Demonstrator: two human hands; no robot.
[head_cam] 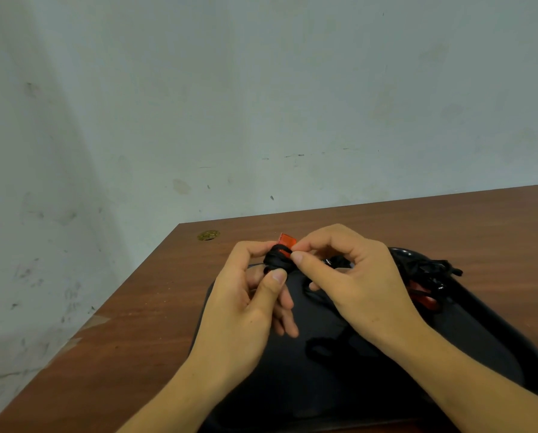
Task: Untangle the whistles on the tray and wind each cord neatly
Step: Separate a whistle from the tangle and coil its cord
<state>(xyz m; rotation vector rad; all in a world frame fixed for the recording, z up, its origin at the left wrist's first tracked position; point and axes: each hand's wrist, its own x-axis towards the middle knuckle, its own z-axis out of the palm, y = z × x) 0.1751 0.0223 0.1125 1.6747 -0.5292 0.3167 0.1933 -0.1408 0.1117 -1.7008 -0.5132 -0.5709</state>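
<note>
No writing or brand could be read on anything in view.

At far left a small brass-coloured disc [208, 235] was set into the brown wooden table [136, 323] near its back corner; any marking on it was too small to read. Next came the left hand [249, 295], fingers curled and thumb pressed against a red whistle [286, 242] whose body was mostly wrapped in black cord [275, 260], with only the red tip showing above the wraps. This whistle was held above the black tray's [495, 339] left part. The right hand [349, 276] met it there, thumb and forefinger pinching the cord just beside the red tip.

Further right, at the tray's far right edge, lay a tangle of black cords [433, 270] with one more red whistle [425, 296] partly seen beneath it. Loose dark cord loops [319, 350] lay on the tray between the forearms.

Two red whistles could be counted; whether the tangle hid others could not be told.
</note>
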